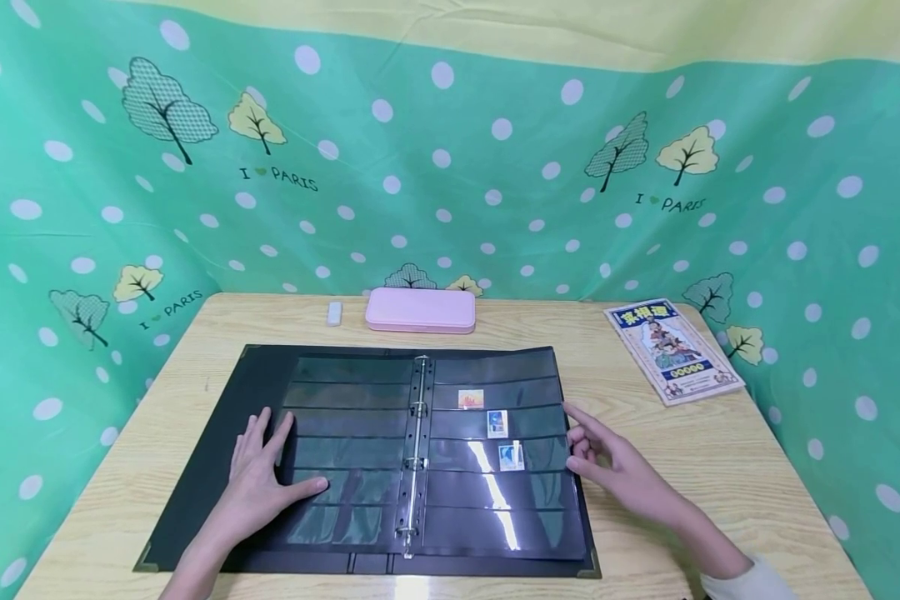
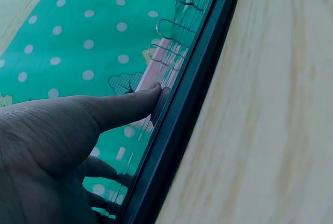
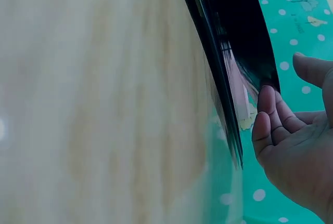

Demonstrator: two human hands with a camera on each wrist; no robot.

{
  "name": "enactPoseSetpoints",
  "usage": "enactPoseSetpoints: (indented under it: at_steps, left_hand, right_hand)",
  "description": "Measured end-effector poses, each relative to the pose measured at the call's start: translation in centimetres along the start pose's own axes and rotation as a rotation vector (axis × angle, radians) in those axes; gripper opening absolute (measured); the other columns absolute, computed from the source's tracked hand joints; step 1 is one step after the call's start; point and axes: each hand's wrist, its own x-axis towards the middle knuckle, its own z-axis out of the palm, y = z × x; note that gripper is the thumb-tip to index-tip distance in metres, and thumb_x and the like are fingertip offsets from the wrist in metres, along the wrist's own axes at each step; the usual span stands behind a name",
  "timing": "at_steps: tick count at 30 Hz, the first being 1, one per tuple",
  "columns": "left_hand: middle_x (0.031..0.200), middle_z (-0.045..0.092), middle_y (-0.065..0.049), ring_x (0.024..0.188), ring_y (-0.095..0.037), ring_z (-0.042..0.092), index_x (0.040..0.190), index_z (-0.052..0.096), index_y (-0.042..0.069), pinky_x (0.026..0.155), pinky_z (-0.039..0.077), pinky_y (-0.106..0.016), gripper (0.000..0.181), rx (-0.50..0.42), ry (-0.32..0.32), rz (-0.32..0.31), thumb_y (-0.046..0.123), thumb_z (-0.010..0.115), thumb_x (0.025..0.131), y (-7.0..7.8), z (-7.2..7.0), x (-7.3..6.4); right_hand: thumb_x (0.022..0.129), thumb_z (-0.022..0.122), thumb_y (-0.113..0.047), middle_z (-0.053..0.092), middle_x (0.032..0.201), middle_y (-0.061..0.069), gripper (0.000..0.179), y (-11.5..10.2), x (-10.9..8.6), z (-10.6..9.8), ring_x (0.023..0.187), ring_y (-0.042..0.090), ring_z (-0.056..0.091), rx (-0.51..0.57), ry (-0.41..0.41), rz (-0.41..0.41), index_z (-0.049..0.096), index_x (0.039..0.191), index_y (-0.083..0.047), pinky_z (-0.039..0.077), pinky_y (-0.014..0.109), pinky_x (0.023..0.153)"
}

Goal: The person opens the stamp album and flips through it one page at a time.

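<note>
A black ring binder, a stamp album (image 1: 202, 467), lies spread on the table with black pocket pages on both sides of its metal rings (image 1: 417, 464). In the right page (image 1: 465, 525) sit three stamps: an orange one (image 1: 471, 399) and two blue ones (image 1: 497, 424) (image 1: 512, 456). My left hand (image 1: 258, 483) rests on the left page (image 1: 345, 450) with fingers and thumb spread. At the album's right edge is my right hand (image 1: 618, 467). In the right wrist view its fingertips (image 3: 267, 95) touch the edge of a raised, curving page (image 3: 250, 31), with the thumb held apart.
A pink pencil case (image 1: 420, 310) and a small white eraser-like block (image 1: 334, 313) stand behind the album. A booklet (image 1: 675, 352) with a colourful cover lies at the table's back right. Green dotted cloth (image 1: 450, 175) hangs behind and at both sides.
</note>
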Motion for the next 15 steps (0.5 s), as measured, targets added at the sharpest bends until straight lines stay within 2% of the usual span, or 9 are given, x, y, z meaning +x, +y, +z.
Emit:
enactPoseSetpoints:
  at_steps: [10,15]
  left_hand:
    - [0.175,0.002,-0.044,0.163,-0.064,-0.009,0.168,0.031,-0.012,0.128,-0.002,-0.079,0.125,0.003,-0.011,-0.014,0.045,0.099,0.081,0.3,-0.1,0.2]
    - [0.176,0.005,-0.043,0.163,-0.064,-0.008,0.168,0.036,-0.009,0.122,0.009,-0.087,0.118,-0.004,-0.014,-0.034,0.047,0.097,0.084,1.3,-0.2,-0.2]
  right_hand:
    - [0.111,0.064,-0.006,0.064,0.127,0.016,0.068,-0.6,-1.5,0.6,0.106,0.012,0.064,0.033,0.002,0.009,0.033,0.171,0.004,0.052,0.018,0.097]
    - [0.11,0.062,0.0,0.061,0.132,0.02,0.067,-1.0,-1.7,0.9,0.111,0.012,0.065,0.046,0.019,-0.049,0.034,0.171,0.003,0.052,0.017,0.1]
